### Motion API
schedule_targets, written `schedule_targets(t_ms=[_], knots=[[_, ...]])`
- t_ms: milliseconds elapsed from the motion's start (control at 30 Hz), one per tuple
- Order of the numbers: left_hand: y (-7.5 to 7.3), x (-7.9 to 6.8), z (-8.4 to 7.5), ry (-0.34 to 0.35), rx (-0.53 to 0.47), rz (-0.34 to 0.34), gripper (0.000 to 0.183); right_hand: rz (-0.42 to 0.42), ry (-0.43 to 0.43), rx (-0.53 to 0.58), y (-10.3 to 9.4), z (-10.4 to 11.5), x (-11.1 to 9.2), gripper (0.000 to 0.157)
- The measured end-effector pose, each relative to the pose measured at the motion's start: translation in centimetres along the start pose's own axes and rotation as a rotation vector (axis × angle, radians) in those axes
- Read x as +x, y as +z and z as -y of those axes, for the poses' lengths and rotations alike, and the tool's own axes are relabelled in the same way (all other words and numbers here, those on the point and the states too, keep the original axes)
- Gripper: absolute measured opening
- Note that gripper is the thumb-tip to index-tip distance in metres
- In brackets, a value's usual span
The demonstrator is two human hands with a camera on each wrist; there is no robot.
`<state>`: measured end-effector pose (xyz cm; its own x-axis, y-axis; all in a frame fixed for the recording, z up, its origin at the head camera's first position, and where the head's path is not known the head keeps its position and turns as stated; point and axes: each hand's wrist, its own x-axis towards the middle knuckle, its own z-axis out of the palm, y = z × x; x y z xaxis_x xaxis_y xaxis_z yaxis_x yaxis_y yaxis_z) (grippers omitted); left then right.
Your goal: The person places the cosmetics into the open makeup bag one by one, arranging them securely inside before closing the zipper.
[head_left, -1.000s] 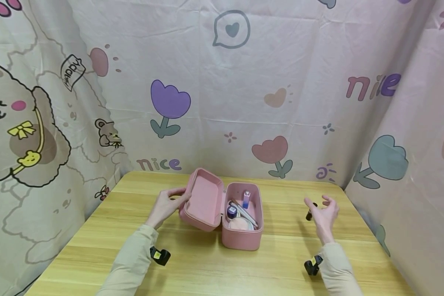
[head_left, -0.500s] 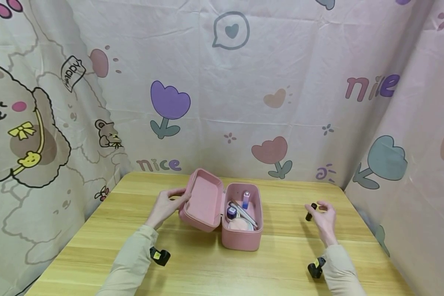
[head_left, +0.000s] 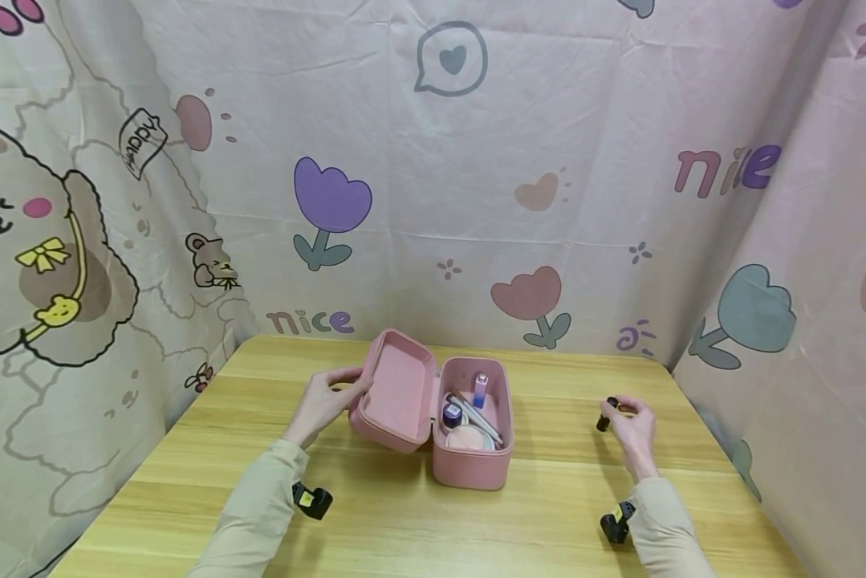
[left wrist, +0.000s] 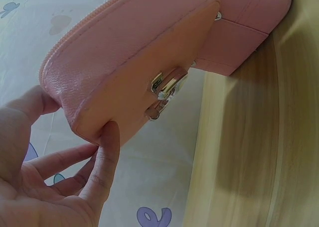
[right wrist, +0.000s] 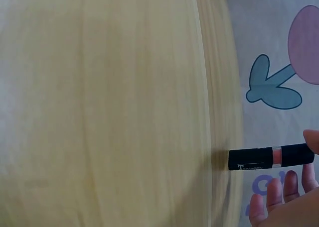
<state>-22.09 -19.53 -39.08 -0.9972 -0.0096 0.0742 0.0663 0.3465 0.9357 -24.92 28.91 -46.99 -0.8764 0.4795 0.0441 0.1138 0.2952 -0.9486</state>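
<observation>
A pink cosmetic case (head_left: 472, 467) stands mid-table, its lid (head_left: 400, 385) swung out to the left. My left hand (head_left: 317, 405) grips the lid's outer corner, thumb and fingers on either side of it; the lid's buckled handle (left wrist: 169, 87) shows in the left wrist view. At the right, my right hand (head_left: 635, 429) pinches the upper end of a black lipstick tube (right wrist: 254, 159) with a pinkish band. The tube (head_left: 607, 416) is upright, slightly tilted, close over the table. Its other fingers spread behind the tube.
Inside the case are a pink-and-blue tube (head_left: 480, 391), makeup brushes (head_left: 485, 421), a small dark jar (head_left: 453, 414) and a round pale powder puff (head_left: 466, 437). A printed curtain (head_left: 433, 201) hangs behind the wooden table (head_left: 404, 538).
My right hand has come down and its spread fingers have closed in on the top of the lipstick tube. The left hand and the lid have stayed in place.
</observation>
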Motion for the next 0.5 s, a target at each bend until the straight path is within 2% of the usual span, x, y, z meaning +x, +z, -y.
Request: schedule_targets(t_ms=[200,500], knots=[[-0.03,-0.08,-0.04,0.003,-0.001,0.003,0.052,-0.01,-0.002,0.001,-0.02,0.02,-0.03,0.041],[0.06,-0.19,-0.08,-0.007,-0.01,0.001,0.054,-0.074,-0.036,0.067,0.22,0.33,-0.31,0.032]])
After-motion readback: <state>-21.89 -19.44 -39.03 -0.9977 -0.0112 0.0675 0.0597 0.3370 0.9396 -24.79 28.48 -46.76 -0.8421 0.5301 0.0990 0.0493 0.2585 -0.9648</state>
